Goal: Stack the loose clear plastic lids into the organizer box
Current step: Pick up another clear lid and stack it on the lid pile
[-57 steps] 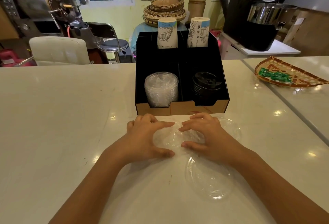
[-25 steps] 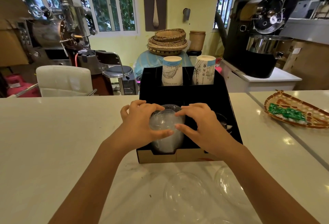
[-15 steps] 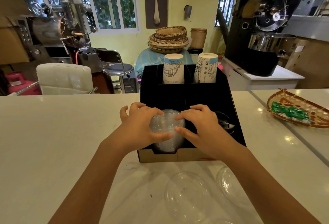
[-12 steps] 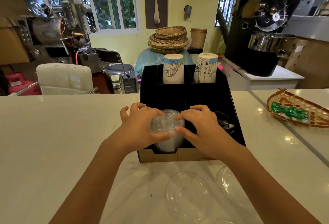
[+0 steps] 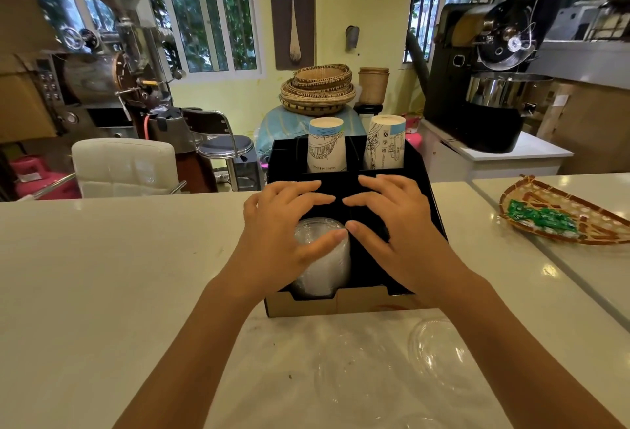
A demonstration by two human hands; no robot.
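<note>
Left hand: the left hand (image 5: 286,224) hovers spread over the lid stack (image 5: 322,258); fingers loose, grasping nothing; its thumb tip lies at the stack's top rim, though contact cannot be told.
Right hand: the right hand (image 5: 392,220) hangs released over the box (image 5: 341,302), above the front-right slot; it hides whatever lies in that slot.
Lid stack: clear lids stand nested in the front-left slot, showing through the cut-out in the box's front wall; the top lid appears seated level.
Loose lids: at least two loose lids (image 5: 354,367) lie on the bench (image 5: 102,275) just before the box, one near centre, another (image 5: 439,353) to its right; a further rim may show at the bottom edge, too faint to tell.
Step in hand: judged, one lid is just set down and the hands are free for the next; best to take one loose lid by its rim, carry it level over the stack, lower it squarely and press lightly so it nests.
Risk: a tilted lid may catch on the slot wall or sit proud; clear plastic on the pale bench is easy to miss.
Around: two paper cups (image 5: 327,145) stand upright in the rear slots, clear of the path; a woven tray (image 5: 562,220) lies well apart to the right.
In the way: nothing lies between the loose lids and the slot except the box's low front wall.
</note>
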